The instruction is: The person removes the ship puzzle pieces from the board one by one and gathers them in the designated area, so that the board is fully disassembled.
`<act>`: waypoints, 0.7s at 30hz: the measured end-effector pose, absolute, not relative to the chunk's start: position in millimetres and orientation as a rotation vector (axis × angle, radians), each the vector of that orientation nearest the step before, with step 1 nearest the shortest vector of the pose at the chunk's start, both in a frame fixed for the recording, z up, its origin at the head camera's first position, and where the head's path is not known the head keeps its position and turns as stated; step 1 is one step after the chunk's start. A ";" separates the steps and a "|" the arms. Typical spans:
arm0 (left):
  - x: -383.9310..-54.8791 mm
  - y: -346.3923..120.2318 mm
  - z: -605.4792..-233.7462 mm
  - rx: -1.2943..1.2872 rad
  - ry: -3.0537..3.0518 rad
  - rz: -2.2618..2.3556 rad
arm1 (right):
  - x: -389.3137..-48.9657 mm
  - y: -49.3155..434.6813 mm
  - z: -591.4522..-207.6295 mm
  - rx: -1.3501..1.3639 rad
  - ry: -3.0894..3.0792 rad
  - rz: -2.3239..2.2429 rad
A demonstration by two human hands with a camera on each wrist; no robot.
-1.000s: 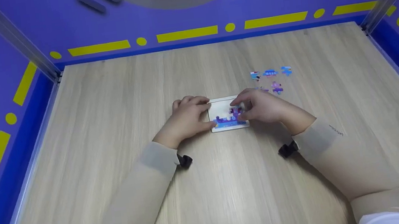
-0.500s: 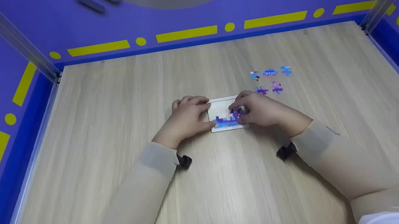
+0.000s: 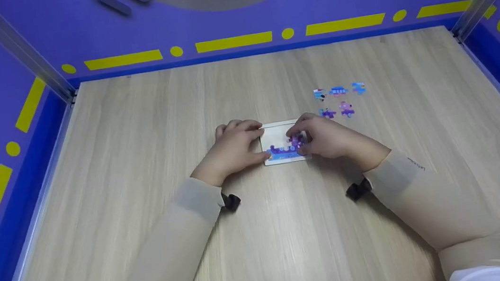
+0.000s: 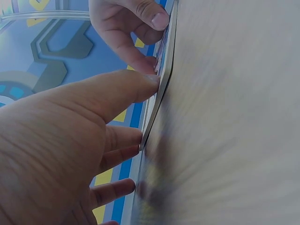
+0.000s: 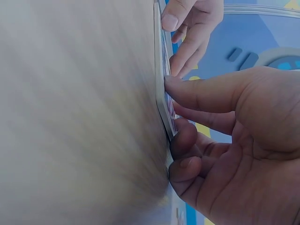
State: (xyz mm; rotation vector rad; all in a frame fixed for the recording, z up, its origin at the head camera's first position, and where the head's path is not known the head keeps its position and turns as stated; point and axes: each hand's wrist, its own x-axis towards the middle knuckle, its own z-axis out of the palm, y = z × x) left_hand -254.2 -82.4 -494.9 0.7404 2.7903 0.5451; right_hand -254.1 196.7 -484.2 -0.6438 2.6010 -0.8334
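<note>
A small white puzzle tray (image 3: 275, 133) lies flat on the table, with joined blue and purple jigsaw pieces (image 3: 282, 153) along its near side. My left hand (image 3: 234, 149) holds the tray by its left side, thumb at the near corner and fingers at the far one. Over the tray's right side, my right hand (image 3: 328, 135) has thumb and index finger on a purple puzzle piece (image 3: 296, 139), which is partly covered by the fingers. In the left wrist view the left thumb (image 4: 136, 86) rests on the tray's rim (image 4: 165, 82). The right wrist view shows the right thumb (image 5: 201, 91) touching the tray's edge.
Several loose puzzle pieces (image 3: 338, 91) lie in two rows behind the right hand, one (image 3: 327, 113) close to its knuckles. Purple-blue walls (image 3: 235, 23) with yellow marks border the wooden table (image 3: 271, 233) at the back and sides.
My right hand has shifted slightly left and settled the purple piece, which looks flatter on the tray. A loose piece behind the hand shows more fully. The left hand stays put.
</note>
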 end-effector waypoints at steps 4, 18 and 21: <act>-253.4 -82.2 -495.0 0.728 2.785 0.556 | -253.6 196.9 -484.8 -0.614 2.599 -0.854; -253.3 -81.3 -493.8 0.725 2.794 0.546 | -254.0 198.0 -484.9 -0.594 2.615 -0.860; -252.8 -81.1 -493.3 0.727 2.794 0.547 | -254.5 199.1 -485.5 -0.604 2.618 -0.872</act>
